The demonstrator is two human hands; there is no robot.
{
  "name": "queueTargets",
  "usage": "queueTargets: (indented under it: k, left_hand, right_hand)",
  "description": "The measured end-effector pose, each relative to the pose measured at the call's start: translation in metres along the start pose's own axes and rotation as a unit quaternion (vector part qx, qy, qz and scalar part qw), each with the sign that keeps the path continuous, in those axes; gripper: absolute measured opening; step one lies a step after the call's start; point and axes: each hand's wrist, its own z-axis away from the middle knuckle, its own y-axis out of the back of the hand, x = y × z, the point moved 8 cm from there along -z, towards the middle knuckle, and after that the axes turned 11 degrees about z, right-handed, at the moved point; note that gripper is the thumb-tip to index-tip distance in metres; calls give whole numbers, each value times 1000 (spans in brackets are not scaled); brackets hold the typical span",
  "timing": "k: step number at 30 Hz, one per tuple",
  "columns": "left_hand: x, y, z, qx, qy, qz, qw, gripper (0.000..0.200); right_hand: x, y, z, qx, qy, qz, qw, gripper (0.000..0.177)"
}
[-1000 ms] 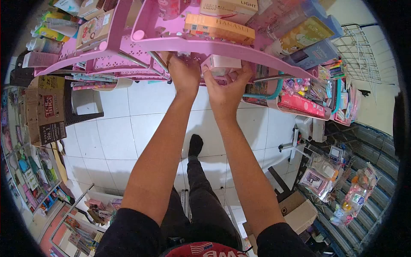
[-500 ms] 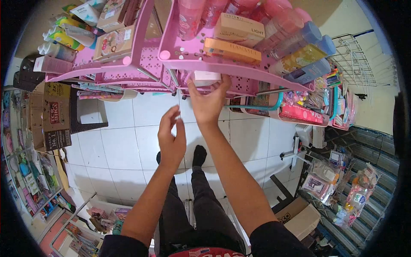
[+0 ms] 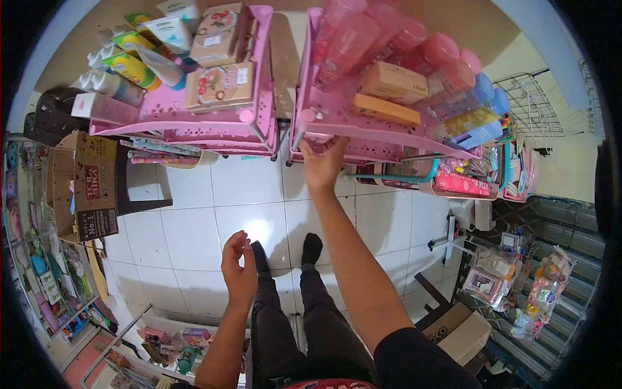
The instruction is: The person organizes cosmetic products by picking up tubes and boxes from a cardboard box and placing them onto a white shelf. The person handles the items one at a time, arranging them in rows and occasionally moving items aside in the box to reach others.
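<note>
My right hand (image 3: 326, 167) reaches under the top shelf of the right pink rack (image 3: 382, 144). Its thumb and fingers are either side of a small white and pink box (image 3: 317, 137) on the lower tier, mostly hidden by the rack's edge and the hand. Lower and to the left, my left hand (image 3: 239, 267) hangs over the floor, empty, with fingers loosely bent and thumb apart. Above the right hand, the top shelf carries a tan box (image 3: 393, 83), an orange box (image 3: 386, 110) and several pink bottles (image 3: 346, 48).
A left pink rack (image 3: 168, 123) holds tubes and brown boxes (image 3: 219, 85). Beside it stands an open carton (image 3: 94, 185) by a dark stool. To the right are baskets of small goods (image 3: 463, 185), a white stand base (image 3: 449, 242) and another carton (image 3: 457, 334). White tiles (image 3: 249, 194) cover the floor.
My left hand has dropped away from the rack toward my body. My right hand stays at the small box, which is now further hidden under the shelf. The view has shifted, showing the gap between racks.
</note>
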Motion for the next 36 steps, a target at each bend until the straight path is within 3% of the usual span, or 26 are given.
queueTargets:
  k: [3,5,10,14,16,18,26,29,33,36]
  left_hand:
    - [3,16,1,2,2,-6,1000,28]
    - [7,26,0,7,6,-12,1000,28]
    - [18,50,-6,12,-6,-7,1000,29]
    - [38,61,-7,-3,-16,6,1000,31]
    - [48,70,-5,-18,-36,-1,999,31]
    - [64,78,-3,-38,-56,4,998,32]
    - [151,161,17,-39,-59,23,997,31]
    - [176,201,27,-44,-85,64,993,33]
    - [213,265,42,-11,-119,69,990,35]
    - [229,313,54,24,-139,87,986,37]
  right_hand:
    - [13,-4,1,-39,-26,-24,999,90]
    - [3,5,2,-39,-27,12,999,75]
    - [15,10,1,-88,-14,5,996,74]
    - [36,31,19,-86,-47,2,995,55]
    - [15,55,37,-95,-82,14,992,44]
    - [16,75,56,-143,-84,27,986,36]
    - [-100,113,139,-216,-65,25,974,18]
    - [-155,93,167,-248,-94,-37,964,18]
    - [-245,48,190,-292,-11,-49,955,20]
    - [-306,8,210,-328,0,-90,940,19]
